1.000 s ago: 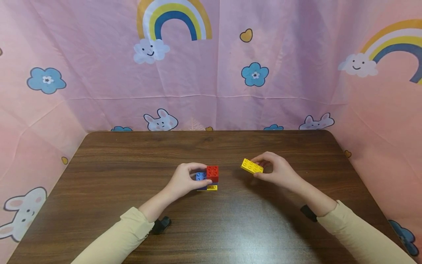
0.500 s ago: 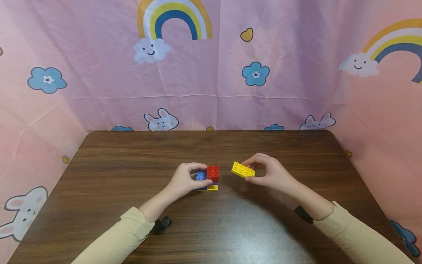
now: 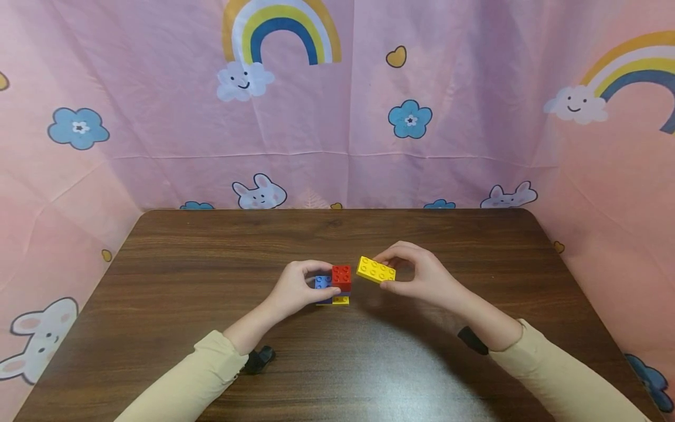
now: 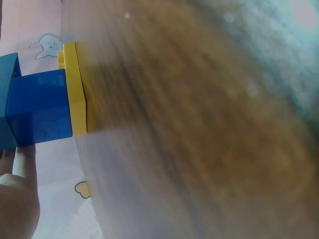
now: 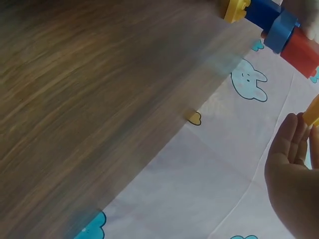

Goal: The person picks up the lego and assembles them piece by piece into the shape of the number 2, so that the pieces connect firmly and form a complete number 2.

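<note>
My left hand (image 3: 293, 288) grips a small stack of toy building bricks from its left side, thumb in front and fingers behind. The stack has a thin yellow brick (image 4: 76, 94) at the bottom, blue bricks (image 4: 41, 107) above it, and a red brick (image 3: 341, 275) on top at the right. Just right of the stack, my right hand (image 3: 422, 274) pinches a flat yellow brick (image 3: 376, 269) by its right end, studs up and slightly tilted. That brick is held above the table, level with the red one, a small gap between them. In the right wrist view only its edge shows.
The brown wooden table (image 3: 221, 240) extends around both hands. A pink curtain (image 3: 316, 129) with rainbows, flowers and rabbits hangs behind and beside it. Dark straps with wrist cameras (image 3: 259, 359) sit below each sleeve cuff.
My right hand has moved left with the flat yellow brick, bringing it close to the red brick. The left hand and the stack have stayed in place.
</note>
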Demonstrator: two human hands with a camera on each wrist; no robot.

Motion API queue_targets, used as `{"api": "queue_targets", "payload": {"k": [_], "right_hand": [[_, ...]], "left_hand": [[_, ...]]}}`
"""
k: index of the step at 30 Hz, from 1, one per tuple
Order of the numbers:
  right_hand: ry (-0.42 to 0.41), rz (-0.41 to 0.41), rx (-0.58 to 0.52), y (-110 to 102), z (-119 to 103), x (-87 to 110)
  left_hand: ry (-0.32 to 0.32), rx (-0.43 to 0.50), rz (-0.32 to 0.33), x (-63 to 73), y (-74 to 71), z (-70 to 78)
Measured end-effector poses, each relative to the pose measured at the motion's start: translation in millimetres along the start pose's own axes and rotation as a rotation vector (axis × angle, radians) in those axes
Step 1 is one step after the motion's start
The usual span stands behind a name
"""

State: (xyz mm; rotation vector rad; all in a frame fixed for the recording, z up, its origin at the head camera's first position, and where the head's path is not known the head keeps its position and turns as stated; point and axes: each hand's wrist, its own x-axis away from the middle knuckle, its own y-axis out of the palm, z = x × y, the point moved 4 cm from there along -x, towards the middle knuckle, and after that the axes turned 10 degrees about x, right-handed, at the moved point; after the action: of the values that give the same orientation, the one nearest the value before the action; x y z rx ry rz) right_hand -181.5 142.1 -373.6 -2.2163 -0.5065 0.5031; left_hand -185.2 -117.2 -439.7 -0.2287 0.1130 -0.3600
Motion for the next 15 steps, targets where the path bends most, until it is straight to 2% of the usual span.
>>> {"api": "queue_targets", "payload": {"k": [15], "right_hand": [[-0.034,0.001,-0.047,8.9,-13.4,-10.0]], "left_hand": [[-0.01,-0.011,-0.006,-0.6,0.3,-0.6]]}}
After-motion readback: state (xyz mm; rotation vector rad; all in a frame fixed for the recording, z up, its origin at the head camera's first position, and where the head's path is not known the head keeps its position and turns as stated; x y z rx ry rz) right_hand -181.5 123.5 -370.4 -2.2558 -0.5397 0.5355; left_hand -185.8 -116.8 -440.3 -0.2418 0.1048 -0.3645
